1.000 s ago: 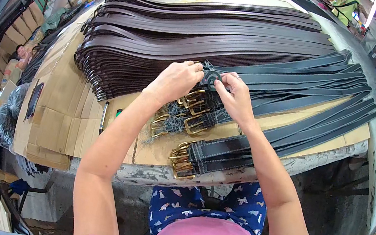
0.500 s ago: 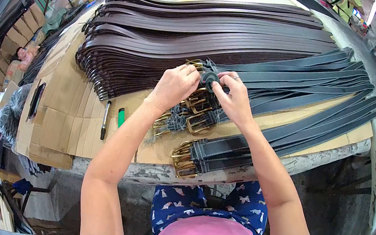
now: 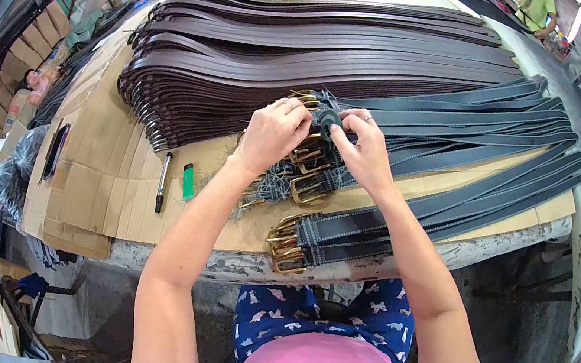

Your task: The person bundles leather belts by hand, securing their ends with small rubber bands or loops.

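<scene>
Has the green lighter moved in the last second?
No. The lighter lies just right of the pen on the cardboard, as before; only the camera view has shifted slightly.

Small dark loop point(image 3: 327, 121) between left hand point(image 3: 273, 134) and right hand point(image 3: 364, 151), above brass buckles point(image 3: 308, 188)

the left forearm point(image 3: 204, 214) has swung right, uncovering the green lighter point(image 3: 187, 182).

Dk belt end point(image 3: 327, 121): rolled into tight coil, on edge, just abv brass buckles point(image 3: 307, 184).
</scene>
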`<state>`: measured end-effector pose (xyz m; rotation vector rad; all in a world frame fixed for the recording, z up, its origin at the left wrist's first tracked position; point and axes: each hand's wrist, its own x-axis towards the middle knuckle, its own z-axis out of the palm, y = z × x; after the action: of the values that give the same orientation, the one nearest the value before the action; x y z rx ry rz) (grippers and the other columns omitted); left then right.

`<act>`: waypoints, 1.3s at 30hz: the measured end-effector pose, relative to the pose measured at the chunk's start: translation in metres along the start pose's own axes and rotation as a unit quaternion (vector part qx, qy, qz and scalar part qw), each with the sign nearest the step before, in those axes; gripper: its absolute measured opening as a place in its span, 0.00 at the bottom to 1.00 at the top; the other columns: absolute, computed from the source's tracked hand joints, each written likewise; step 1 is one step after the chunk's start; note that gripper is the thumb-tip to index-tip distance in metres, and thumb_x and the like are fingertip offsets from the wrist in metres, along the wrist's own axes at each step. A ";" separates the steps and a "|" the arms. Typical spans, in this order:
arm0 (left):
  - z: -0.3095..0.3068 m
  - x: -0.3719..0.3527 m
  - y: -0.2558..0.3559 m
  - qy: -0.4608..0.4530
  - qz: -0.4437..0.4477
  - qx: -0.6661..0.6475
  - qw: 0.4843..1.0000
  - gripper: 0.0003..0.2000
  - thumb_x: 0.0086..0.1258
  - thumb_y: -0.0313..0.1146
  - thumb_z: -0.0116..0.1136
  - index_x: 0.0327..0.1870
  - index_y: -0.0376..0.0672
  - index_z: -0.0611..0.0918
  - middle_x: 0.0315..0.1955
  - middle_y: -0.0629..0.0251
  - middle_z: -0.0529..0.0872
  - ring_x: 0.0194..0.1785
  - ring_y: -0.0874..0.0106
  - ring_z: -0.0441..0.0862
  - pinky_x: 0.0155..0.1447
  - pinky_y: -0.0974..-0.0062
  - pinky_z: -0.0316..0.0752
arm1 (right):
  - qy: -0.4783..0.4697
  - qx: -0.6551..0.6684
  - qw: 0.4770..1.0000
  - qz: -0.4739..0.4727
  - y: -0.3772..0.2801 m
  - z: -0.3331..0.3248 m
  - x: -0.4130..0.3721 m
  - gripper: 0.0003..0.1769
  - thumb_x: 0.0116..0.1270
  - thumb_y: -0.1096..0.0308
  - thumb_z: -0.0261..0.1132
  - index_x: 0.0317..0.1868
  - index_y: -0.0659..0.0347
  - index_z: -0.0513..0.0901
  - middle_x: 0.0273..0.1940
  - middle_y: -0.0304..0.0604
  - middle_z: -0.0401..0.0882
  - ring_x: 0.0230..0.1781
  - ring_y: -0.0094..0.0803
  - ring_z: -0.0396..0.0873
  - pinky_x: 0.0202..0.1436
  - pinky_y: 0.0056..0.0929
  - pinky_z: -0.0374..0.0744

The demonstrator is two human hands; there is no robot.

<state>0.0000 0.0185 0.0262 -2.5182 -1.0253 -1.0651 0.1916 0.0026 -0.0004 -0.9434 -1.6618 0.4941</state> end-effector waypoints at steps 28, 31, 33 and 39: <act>0.022 -0.025 0.000 0.186 -0.329 -0.246 0.892 0.06 0.68 0.26 0.62 0.35 0.31 0.81 0.34 0.62 0.83 0.36 0.74 0.87 0.40 0.78 0.79 | -0.094 -0.126 0.988 0.001 -0.028 0.026 0.041 0.12 0.61 0.70 0.64 0.27 0.73 0.76 0.29 0.54 0.73 0.32 0.49 0.75 0.38 0.42 0.74; 0.017 -0.022 0.005 0.185 -0.331 -0.247 0.892 0.06 0.68 0.26 0.62 0.36 0.31 0.81 0.34 0.62 0.83 0.36 0.74 0.86 0.39 0.77 0.78 | -0.100 -0.137 0.986 -0.003 -0.029 0.027 0.040 0.12 0.61 0.70 0.64 0.27 0.73 0.76 0.30 0.55 0.74 0.33 0.50 0.75 0.39 0.43 0.74; 0.014 -0.021 0.008 0.183 -0.331 -0.240 0.894 0.06 0.68 0.26 0.62 0.36 0.31 0.81 0.34 0.61 0.83 0.35 0.74 0.85 0.39 0.77 0.78 | -0.098 -0.144 0.985 -0.010 -0.027 0.027 0.040 0.12 0.61 0.70 0.64 0.27 0.73 0.76 0.30 0.56 0.74 0.34 0.51 0.75 0.40 0.44 0.75; 0.015 -0.021 0.007 0.187 -0.322 -0.241 0.896 0.06 0.68 0.27 0.62 0.36 0.32 0.81 0.33 0.61 0.82 0.35 0.73 0.84 0.40 0.75 0.78 | -0.092 -0.148 0.985 -0.005 -0.027 0.029 0.038 0.12 0.61 0.70 0.64 0.27 0.72 0.76 0.31 0.56 0.74 0.35 0.52 0.76 0.42 0.44 0.75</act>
<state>0.0026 0.0092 0.0008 -2.1547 -1.6870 -2.1189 0.1525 0.0212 0.0337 -1.1310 -1.9429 0.3407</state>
